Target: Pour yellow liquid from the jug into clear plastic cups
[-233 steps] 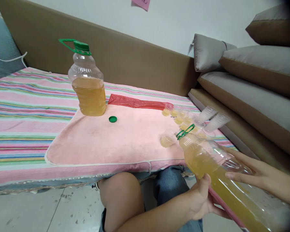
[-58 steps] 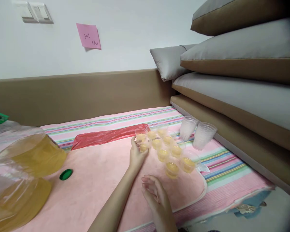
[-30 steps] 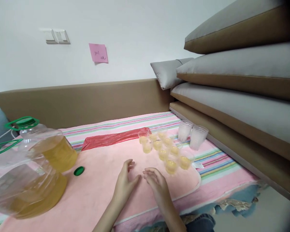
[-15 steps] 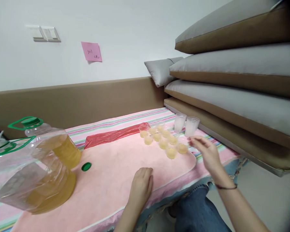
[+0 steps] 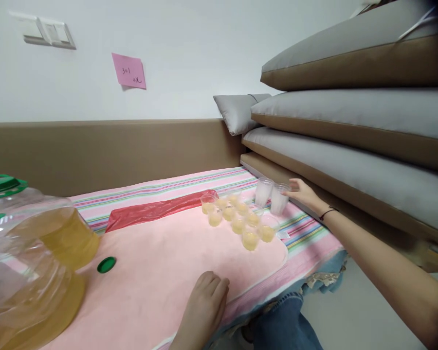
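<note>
Stacked cushions (image 5: 350, 112) fill the right side, against the bed's right edge. The striped sheet (image 5: 160, 187) covers the surface; a pink towel (image 5: 160, 257) lies over it toward the near edge. Two large clear jugs (image 5: 32, 262) of yellow liquid stand at the towel's near left corner, green handles up, one partly behind the other. A red plastic bag (image 5: 149, 211) lies flat along the towel's far edge. A green cap (image 5: 106, 265) lies on the towel, just right of the jugs.

Small cups of yellow liquid (image 5: 237, 218) cluster at the towel's far right corner. Two stacks of empty clear cups (image 5: 270, 195) stand on the sheet just right of that cluster, near the right edge.

Right hand (image 5: 301, 192): reaches to the right-hand stack, fingers loosely spread, fingertips at its rim; contact uncertain. Left hand (image 5: 206, 299): rests palm down on the towel's near edge, fingers together and curled, holding nothing.
</note>
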`<state>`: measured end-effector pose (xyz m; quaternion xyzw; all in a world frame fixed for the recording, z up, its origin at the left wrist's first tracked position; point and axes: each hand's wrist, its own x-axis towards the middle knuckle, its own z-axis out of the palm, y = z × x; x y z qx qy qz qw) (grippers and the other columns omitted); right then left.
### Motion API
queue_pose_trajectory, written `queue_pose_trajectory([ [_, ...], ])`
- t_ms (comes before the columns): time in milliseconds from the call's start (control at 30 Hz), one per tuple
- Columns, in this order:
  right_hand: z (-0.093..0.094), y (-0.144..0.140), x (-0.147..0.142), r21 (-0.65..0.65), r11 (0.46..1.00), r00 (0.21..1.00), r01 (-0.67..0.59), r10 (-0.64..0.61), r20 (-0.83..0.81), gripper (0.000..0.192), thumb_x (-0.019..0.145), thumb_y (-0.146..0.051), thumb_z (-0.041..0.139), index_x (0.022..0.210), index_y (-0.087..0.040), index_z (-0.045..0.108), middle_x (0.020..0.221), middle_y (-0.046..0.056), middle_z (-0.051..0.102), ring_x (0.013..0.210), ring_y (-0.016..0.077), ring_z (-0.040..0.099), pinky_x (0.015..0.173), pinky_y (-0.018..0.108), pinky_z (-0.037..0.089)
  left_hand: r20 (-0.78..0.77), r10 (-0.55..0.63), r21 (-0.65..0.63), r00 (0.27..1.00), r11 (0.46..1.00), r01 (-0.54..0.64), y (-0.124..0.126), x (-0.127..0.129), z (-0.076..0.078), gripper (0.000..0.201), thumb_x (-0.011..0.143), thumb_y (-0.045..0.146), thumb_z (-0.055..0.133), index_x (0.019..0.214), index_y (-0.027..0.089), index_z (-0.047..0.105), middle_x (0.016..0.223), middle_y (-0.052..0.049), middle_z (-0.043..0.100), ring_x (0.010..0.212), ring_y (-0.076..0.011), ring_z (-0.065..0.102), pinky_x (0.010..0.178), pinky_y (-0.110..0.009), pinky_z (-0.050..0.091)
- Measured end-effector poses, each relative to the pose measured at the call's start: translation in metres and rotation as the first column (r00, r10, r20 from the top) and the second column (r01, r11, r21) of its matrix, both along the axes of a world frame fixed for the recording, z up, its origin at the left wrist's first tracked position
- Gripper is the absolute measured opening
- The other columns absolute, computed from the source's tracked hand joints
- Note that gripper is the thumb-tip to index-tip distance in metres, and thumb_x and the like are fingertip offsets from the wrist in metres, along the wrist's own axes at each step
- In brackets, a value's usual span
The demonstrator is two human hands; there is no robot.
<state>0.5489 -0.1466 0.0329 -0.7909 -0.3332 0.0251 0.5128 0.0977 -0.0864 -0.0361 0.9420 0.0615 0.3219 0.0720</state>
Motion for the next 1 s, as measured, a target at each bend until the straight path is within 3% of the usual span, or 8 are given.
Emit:
queue_pose_trajectory([
  [267,-0.004,0.012,0.019,-0.076,0.996,0.997,0.050,-0.045,0.068,0.085,0.046,-0.043,0.088,0.121,-0.022,0.055,0.113,0.013,0.069,0.103,0.0329,0.066,0.089,0.048,0.053,0.049,0.037,0.007,0.998,0.999,-0.038,0.009,-0.006,0.005,0.015,0.093,0.014,0.045,0.105,0.017,0.054,0.077,-0.005,0.065,0.072,-0.0201,0.061,0.064,-0.033,0.055],
  [733,0.012,0.000,0.008,-0.108,0.985,0.984,0.136,-0.122,0.126,0.089,0.050,-0.044,0.084,0.128,-0.019,0.048,0.108,0.011,0.067,0.099,0.0316,0.065,0.089,0.047,0.049,0.056,0.064,0.021,0.996,0.998,-0.065,0.010,-0.011,0.000,0.018,0.094,0.017,0.046,0.109,0.017,0.055,0.078,-0.005,0.066,0.073,-0.0204,0.063,0.068,-0.035,0.057],
  [867,0.031,-0.001,0.002,-0.073,0.989,0.984,0.130,-0.120,0.134,0.093,0.052,-0.046,0.083,0.132,-0.019,0.045,0.114,0.013,0.066,0.102,0.0323,0.064,0.091,0.047,0.050,0.061,0.077,0.029,0.995,0.996,-0.079,0.010,-0.011,-0.001,0.019,0.093,0.017,0.045,0.109,0.018,0.056,0.077,-0.004,0.066,0.072,-0.0201,0.063,0.067,-0.034,0.056],
  [1000,0.071,-0.005,-0.011,-0.015,0.996,0.983,0.093,-0.090,0.159,0.096,0.053,-0.047,0.084,0.136,-0.022,0.042,0.117,0.013,0.065,0.110,0.0330,0.062,0.094,0.046,0.050,0.057,0.095,0.026,0.994,0.995,-0.097,0.010,-0.013,0.000,0.019,0.094,0.019,0.045,0.109,0.019,0.056,0.076,-0.005,0.065,0.072,-0.0207,0.063,0.066,-0.034,0.055],
])
